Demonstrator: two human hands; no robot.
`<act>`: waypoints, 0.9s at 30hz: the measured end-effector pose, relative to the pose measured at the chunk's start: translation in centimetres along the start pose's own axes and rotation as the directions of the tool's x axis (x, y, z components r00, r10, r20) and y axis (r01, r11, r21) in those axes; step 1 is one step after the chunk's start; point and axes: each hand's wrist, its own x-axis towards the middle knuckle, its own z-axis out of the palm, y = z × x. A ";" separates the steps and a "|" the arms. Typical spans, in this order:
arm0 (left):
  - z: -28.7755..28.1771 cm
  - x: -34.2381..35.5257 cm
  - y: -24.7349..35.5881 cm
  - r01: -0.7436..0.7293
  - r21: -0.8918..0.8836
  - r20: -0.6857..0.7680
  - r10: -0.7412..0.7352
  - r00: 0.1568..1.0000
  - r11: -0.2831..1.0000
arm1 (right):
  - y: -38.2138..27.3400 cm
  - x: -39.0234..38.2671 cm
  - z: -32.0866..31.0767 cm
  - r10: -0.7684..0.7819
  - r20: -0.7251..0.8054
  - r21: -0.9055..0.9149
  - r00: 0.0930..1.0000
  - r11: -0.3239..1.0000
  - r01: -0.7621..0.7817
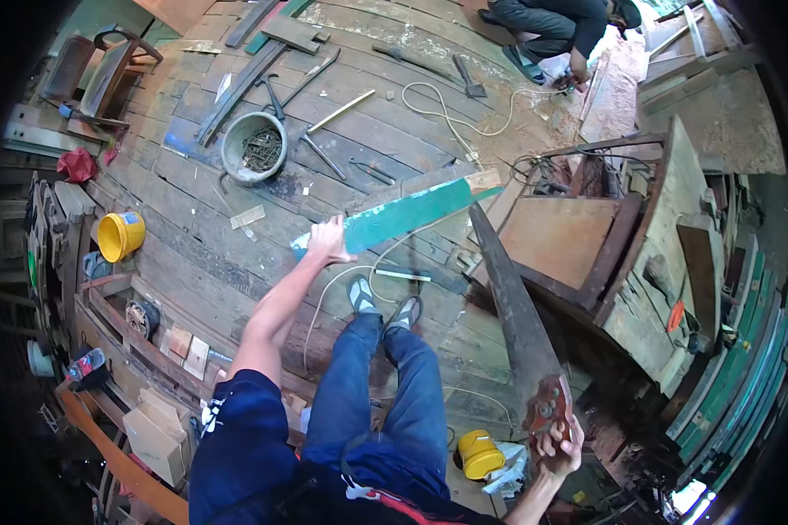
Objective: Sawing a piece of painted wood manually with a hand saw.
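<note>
A green-painted wooden board (403, 214) stretches across in front of me, its right end bare wood near a wooden cabinet. My left hand (329, 240) is closed over the board's left end. In my right hand (559, 448), fingers wrapped round the reddish wooden handle, is a handsaw (515, 306) with a long dark blade. The blade slants up and left, and its tip is close to the board's right end; I cannot tell if they touch.
A grey bucket of nails (235, 156) stands beyond the board, near a hammer (322, 156) and crowbars. The wooden cabinet (613, 258) fills the right side. Another person (556, 39) crouches at the far right. A cord (446, 109) crosses the plank floor; yellow buckets (121, 236) stand around.
</note>
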 end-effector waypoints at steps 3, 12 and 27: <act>-1.0 5.0 -0.3 -0.050 0.017 -0.122 0.052 0.991 0.999 | 3.0 1.1 0.5 -0.004 -0.109 0.000 0.994 1.000 0.004; 1.0 15.2 4.3 -0.187 0.177 -0.186 0.219 0.958 0.966 | 6.8 4.4 -2.2 0.093 -0.181 0.020 0.979 0.996 -0.090; 6.3 12.3 7.9 -0.044 0.120 -0.171 0.064 0.983 0.992 | 5.8 4.3 -3.9 0.129 -0.327 0.004 0.936 0.991 -0.135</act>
